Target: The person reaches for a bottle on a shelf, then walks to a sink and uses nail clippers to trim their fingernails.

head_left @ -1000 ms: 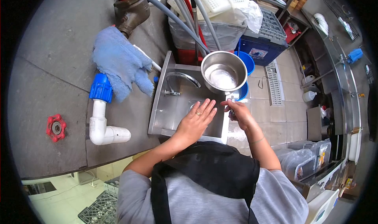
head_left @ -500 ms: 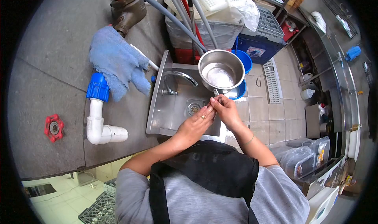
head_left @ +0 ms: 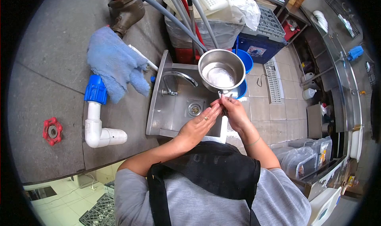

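A stainless steel saucepan (head_left: 220, 71) with its inside facing up is at the far right corner of the sink (head_left: 174, 115). Around its handle, my right hand (head_left: 235, 114) is closed, thumb on top near the pan's rim. A thin dark piece shows under the right fingers; I cannot make out whether it is part of the handle. My left hand (head_left: 199, 124) lies with straight fingers, its tips touching the right hand by the handle. Left of the pan, the curved faucet (head_left: 179, 74) arches over the basin. The drain (head_left: 194, 109) lies below my left fingertips.
Blue buckets (head_left: 242, 60) stand on the tiled floor behind the pan. A blue crate (head_left: 258, 49) and a lined bin (head_left: 222, 29) with pipes leaning on it are at the back. On the left are a blue cloth (head_left: 113, 59), a white pipe (head_left: 93, 125) and a red valve wheel (head_left: 52, 131).
My right hand has shifted slightly and turned at the handle, its thumb now closer to the rim. The left fingers have lifted a little away from it. The saucepan has barely moved.
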{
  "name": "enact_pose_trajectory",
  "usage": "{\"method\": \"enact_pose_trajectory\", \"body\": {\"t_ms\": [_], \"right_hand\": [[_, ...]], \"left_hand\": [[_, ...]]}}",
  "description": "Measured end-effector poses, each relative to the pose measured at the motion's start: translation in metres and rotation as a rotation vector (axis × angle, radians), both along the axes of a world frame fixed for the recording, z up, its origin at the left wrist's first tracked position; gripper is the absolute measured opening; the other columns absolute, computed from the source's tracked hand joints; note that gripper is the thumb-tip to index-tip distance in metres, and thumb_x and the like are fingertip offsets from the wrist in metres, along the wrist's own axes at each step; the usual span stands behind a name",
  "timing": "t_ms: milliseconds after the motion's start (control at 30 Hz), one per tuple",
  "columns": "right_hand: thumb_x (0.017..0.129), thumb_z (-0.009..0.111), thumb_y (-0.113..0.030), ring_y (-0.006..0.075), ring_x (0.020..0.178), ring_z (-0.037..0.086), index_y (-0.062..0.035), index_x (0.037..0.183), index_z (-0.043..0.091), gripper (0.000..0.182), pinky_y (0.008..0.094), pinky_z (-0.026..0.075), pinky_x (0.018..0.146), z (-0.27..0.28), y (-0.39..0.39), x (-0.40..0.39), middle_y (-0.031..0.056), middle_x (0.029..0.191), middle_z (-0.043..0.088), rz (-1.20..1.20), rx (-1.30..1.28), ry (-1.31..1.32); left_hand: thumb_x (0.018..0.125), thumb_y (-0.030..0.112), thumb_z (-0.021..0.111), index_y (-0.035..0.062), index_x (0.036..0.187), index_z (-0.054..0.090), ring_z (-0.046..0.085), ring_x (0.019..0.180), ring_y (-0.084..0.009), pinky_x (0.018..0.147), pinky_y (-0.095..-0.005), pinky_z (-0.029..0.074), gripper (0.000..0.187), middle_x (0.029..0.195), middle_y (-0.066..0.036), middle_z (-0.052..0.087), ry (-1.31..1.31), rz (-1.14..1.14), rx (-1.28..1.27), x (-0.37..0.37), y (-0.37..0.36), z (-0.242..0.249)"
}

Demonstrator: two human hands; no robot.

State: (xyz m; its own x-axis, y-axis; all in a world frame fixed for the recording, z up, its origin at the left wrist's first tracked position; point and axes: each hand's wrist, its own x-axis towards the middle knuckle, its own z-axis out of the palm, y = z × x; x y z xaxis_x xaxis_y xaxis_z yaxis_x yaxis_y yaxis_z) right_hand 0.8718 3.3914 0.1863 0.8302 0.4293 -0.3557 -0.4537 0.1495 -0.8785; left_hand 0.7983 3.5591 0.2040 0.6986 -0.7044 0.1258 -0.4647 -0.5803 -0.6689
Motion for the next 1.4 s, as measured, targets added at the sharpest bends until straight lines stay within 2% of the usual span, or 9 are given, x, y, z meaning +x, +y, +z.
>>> {"method": "enact_pose_trajectory", "body": {"t_ms": [267, 400, 567, 667, 900, 1000, 1100, 1300, 1400], "right_hand": [[0.091, 0.055, -0.020, 0.0072, 0.072, 0.053, -0.0039, 0.090, 0.063, 0.017, 0.0227, 0.040, 0.066, 0.000, 0.005, -0.008, 0.0018, 0.082, 0.063, -0.070, -0.083, -0.142], [0.092, 0.053, -0.023, 0.0078, 0.070, 0.052, -0.0040, 0.089, 0.062, 0.021, 0.0234, 0.040, 0.065, -0.007, 0.005, -0.004, 0.0012, 0.081, 0.062, -0.065, -0.025, -0.058], [0.093, 0.052, -0.027, 0.0088, 0.069, 0.052, -0.0026, 0.090, 0.062, 0.027, 0.0243, 0.041, 0.064, -0.001, -0.005, -0.001, 0.0014, 0.081, 0.062, -0.021, 0.168, 0.126], [0.091, 0.055, -0.027, 0.0094, 0.072, 0.054, -0.0018, 0.090, 0.062, 0.026, 0.0244, 0.042, 0.066, 0.012, -0.006, -0.003, 0.0024, 0.082, 0.062, -0.007, 0.170, 0.076], [0.078, 0.071, -0.009, 0.0125, 0.082, 0.059, -0.0017, 0.089, 0.062, 0.015, 0.0261, 0.047, 0.076, 0.020, -0.003, -0.011, 0.0067, 0.089, 0.064, -0.013, 0.132, -0.057], [0.081, 0.068, -0.010, 0.0122, 0.082, 0.059, -0.0009, 0.090, 0.063, 0.014, 0.0260, 0.047, 0.076, 0.027, -0.003, -0.011, 0.0073, 0.091, 0.064, 0.023, 0.125, -0.108], [0.085, 0.064, -0.012, 0.0122, 0.083, 0.059, 0.0005, 0.094, 0.063, 0.015, 0.0261, 0.047, 0.077, 0.030, -0.004, -0.011, 0.0082, 0.093, 0.065, 0.060, 0.192, -0.092], [0.087, 0.061, -0.014, 0.0087, 0.082, 0.057, -0.0005, 0.099, 0.063, 0.018, 0.0230, 0.045, 0.074, 0.026, -0.004, -0.010, 0.0049, 0.094, 0.064, 0.084, 0.204, -0.017], [0.086, 0.062, -0.013, 0.0080, 0.082, 0.056, -0.0008, 0.098, 0.064, 0.017, 0.0224, 0.045, 0.073, 0.041, -0.002, -0.014, 0.0043, 0.094, 0.064, 0.060, 0.133, -0.111]], "left_hand": [[0.089, 0.029, 0.033, 0.0027, 0.135, 0.038, 0.024, 0.136, -0.0224, 0.114, -0.0424, 0.002, 0.053, 0.144, -0.010, 0.032, 0.100, -0.057, 0.037, 0.000, 0.003, 0.003], [0.089, 0.029, 0.034, 0.0035, 0.136, 0.037, 0.023, 0.137, -0.0229, 0.114, -0.0432, 0.001, 0.054, 0.144, -0.010, 0.032, 0.074, -0.036, 0.012, 0.002, 0.000, 0.007], [0.089, 0.030, 0.035, 0.0102, 0.132, 0.044, 0.020, 0.138, -0.0241, 0.113, -0.0450, -0.001, 0.049, 0.144, -0.009, 0.032, -0.002, -0.067, -0.147, 0.005, -0.001, -0.005], [0.088, 0.030, 0.038, 0.0133, 0.124, 0.052, 0.021, 0.138, -0.0254, 0.113, -0.0451, -0.001, 0.042, 0.143, -0.009, 0.034, -0.005, -0.085, -0.279, 0.006, -0.002, -0.006], [0.082, 0.024, 0.048, 0.0144, 0.110, 0.060, 0.025, 0.136, -0.0291, 0.113, -0.0448, -0.002, 0.031, 0.135, -0.011, 0.044, 0.128, -0.173, -0.601, 0.000, -0.009, -0.015], [0.081, 0.024, 0.052, 0.0174, 0.106, 0.063, 0.024, 0.136, -0.0329, 0.112, -0.0451, -0.002, 0.028, 0.136, -0.012, 0.043, 0.300, -0.204, -0.799, -0.004, -0.011, -0.013], [0.081, 0.025, 0.054, 0.0202, 0.104, 0.065, 0.023, 0.136, -0.0367, 0.111, -0.0460, -0.004, 0.026, 0.136, -0.012, 0.043, 0.299, -0.211, -0.850, -0.006, -0.013, -0.012], [0.082, 0.026, 0.054, 0.0205, 0.104, 0.065, 0.022, 0.136, -0.0383, 0.111, -0.0472, -0.004, 0.026, 0.136, -0.011, 0.043, 0.231, -0.217, -0.815, -0.005, -0.012, -0.009], [0.082, 0.026, 0.052, 0.0189, 0.103, 0.064, 0.029, 0.133, -0.0372, 0.112, -0.0467, -0.003, 0.025, 0.133, -0.011, 0.045, 0.198, -0.205, -0.770, -0.004, -0.011, -0.008]]}}
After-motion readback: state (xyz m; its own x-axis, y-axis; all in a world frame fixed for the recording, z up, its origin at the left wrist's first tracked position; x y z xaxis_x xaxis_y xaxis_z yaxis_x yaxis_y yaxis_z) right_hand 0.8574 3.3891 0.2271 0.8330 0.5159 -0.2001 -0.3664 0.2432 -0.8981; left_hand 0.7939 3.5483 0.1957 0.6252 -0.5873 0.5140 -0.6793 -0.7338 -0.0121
